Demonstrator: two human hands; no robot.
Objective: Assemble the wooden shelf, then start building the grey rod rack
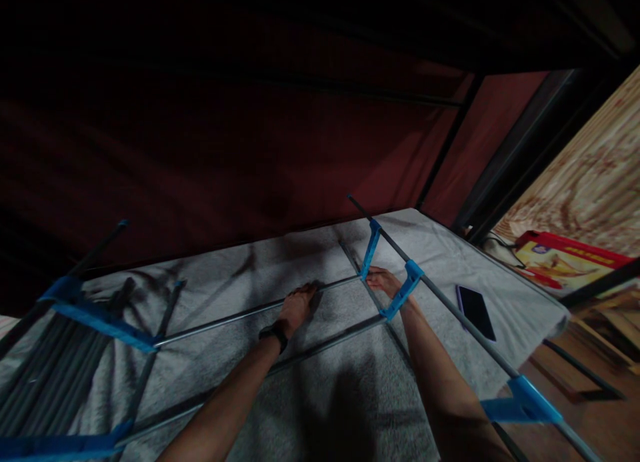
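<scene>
A frame of grey metal tubes joined by blue plastic connectors lies across the grey cloth. My left hand, with a dark band on its wrist, is closed over the far crosswise metal tube. My right hand reaches in between two connectors on the right side. Its fingers are closed at the blue connector where that crosswise tube ends; part of the grip is hidden. Nearer me, a second blue connector stands by my right wrist. Another blue connector joins the tubes at the left.
A bundle of grey tubes lies at the left on the cloth-covered surface. A phone rests on the right, near the edge. Beyond it are a red and yellow box and a dark upright post. Dark red fabric hangs behind.
</scene>
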